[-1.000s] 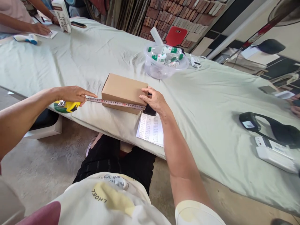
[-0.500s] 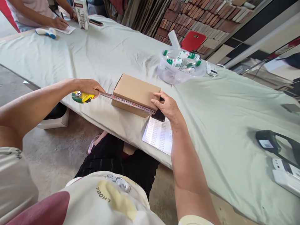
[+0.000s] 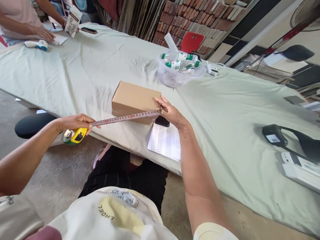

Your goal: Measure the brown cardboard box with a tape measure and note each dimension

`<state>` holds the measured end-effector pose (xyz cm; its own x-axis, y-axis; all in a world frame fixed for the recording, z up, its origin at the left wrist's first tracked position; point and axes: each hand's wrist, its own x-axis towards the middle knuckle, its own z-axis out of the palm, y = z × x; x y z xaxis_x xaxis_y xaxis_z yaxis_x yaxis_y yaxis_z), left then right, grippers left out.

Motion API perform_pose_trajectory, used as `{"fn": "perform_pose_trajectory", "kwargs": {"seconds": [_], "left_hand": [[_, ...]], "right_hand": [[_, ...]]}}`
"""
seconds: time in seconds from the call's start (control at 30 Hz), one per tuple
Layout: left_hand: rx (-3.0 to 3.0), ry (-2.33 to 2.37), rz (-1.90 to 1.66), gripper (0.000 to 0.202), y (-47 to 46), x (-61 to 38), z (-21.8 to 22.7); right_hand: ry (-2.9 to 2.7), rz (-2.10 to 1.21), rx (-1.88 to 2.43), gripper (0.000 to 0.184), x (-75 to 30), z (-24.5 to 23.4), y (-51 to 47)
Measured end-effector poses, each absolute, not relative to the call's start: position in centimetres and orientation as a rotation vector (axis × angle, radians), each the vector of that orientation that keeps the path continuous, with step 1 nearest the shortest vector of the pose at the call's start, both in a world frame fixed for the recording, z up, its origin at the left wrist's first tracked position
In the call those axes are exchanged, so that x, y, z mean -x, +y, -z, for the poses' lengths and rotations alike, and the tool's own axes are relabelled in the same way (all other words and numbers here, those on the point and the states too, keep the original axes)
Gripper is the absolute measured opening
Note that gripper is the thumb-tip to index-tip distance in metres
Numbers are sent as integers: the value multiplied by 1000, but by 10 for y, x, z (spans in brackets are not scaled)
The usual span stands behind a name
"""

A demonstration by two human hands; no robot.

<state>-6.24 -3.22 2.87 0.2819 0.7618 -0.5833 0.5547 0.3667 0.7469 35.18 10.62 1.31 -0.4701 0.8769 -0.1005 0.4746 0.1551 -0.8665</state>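
Observation:
A closed brown cardboard box (image 3: 138,96) lies on the cloth-covered table in front of me. My left hand (image 3: 78,122) is closed round a yellow and green tape measure (image 3: 76,136), left of the box and over the table's near edge. Its pulled-out blade slants up to the right, across the box's near side. My right hand (image 3: 172,114) is at the box's right end, closed at the blade's tip, with fingers against the box's corner. Below that hand a black object (image 3: 162,121), partly hidden, rests on a sheet of handwritten paper (image 3: 163,141).
Behind the box stands a clear plastic basin (image 3: 172,78) with water bottles. On the right lie a black device with a loop handle (image 3: 276,136) and a white device (image 3: 297,166). At far left, another person's hand (image 3: 45,33) rests near paper, a carton (image 3: 73,21) and a phone (image 3: 88,30).
My left hand has drawn the tape measure left and toward me, so the blade now slants away from the box's edge. The other person's carton has tilted.

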Motion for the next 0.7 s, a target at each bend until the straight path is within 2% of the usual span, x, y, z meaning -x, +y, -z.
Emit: {"fn": "perform_pose_trajectory", "kwargs": {"seconds": [0.07, 0.13, 0.3, 0.47, 0.7], "left_hand": [[-1159, 1291, -388, 43, -52, 63, -11], [-1043, 1245, -538, 45, -68, 57, 7], [-900, 1205, -756, 42, -95, 18, 38], [-754, 1198, -900, 35, -107, -28, 38], [-722, 1156, -903, 36, -112, -68, 24]], "right_hand": [[-2019, -1348, 1196, 109, -352, -5, 104], [-2024, -1321, 1150, 118, -350, 5, 100], [-2049, -1022, 1191, 101, -337, 19, 84], [-2248, -695, 1405, 93, -333, 0, 62], [-2207, -605, 1475, 79, -338, -31, 68]]}}
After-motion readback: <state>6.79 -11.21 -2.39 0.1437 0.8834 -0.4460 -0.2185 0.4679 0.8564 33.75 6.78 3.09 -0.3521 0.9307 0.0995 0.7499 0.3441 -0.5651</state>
